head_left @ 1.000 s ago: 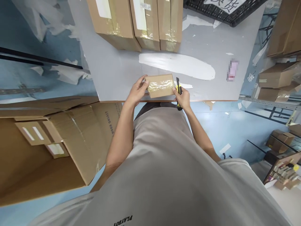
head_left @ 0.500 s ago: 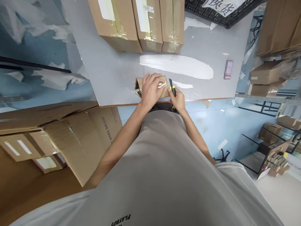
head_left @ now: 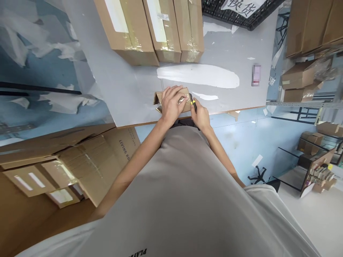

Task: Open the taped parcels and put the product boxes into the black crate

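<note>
A small cardboard box with shiny clear tape lies near the front edge of the table, its left end flap standing open. My left hand rests over the box, fingers bent and gripping it from above. In my right hand is a black and yellow box cutter, fingers wrapped round its handle. The cutter's tip is at the right end of the box; whether it touches the cardboard I cannot tell.
Three taped cartons stand at the back, beside a black plastic crate with a paper sign. White strips lie on the table, with a blurred pinkish item to the right. A large open carton stands at lower left.
My right hand has brought the box cutter left, up against the right end of the box. My left hand stays on the box. The whole view has turned slightly.
</note>
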`<state>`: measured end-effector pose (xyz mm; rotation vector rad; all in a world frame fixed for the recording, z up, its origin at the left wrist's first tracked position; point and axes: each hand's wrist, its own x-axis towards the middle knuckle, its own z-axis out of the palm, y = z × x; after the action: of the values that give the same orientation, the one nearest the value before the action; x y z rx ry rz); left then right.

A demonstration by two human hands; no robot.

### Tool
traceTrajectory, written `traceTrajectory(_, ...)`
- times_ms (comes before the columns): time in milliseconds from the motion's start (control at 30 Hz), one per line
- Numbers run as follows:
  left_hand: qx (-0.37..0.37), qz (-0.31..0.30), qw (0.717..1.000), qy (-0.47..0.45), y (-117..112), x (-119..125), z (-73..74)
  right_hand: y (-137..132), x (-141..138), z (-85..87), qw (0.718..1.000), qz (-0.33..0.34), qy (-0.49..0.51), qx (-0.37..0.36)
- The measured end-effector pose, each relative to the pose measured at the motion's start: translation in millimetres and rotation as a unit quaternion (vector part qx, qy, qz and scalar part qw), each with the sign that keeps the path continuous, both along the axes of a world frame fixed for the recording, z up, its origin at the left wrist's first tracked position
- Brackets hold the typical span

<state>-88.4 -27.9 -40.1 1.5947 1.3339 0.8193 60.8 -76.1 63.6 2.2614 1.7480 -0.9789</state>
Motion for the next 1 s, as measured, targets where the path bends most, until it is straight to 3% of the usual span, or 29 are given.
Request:
traceTrajectory(300, -0.005, -0.009, 1.000, 0.012, 0, -1, 7.7, 14, -22, 25.8, 0.994, 0.012, -0.067, -0.087)
traceTrajectory(500, 0.011, 0.000, 1.000, 0.022, -2, 2, 3.3, 26, -35, 32.2, 0.991, -0.004, -0.080, -0.103)
traceTrajectory(833, 0.047, -0.020, 0.997, 0.058, -6, 1, -5.1, 23, -24, 27.1, 0.991, -0.020, -0.074, -0.108)
traceTrajectory(1000, 0.053, -0.022, 0.997, 0.058, -2, -2, -3.2, 6, -18, 39.1, 0.987, -0.016, -0.060, -0.151)
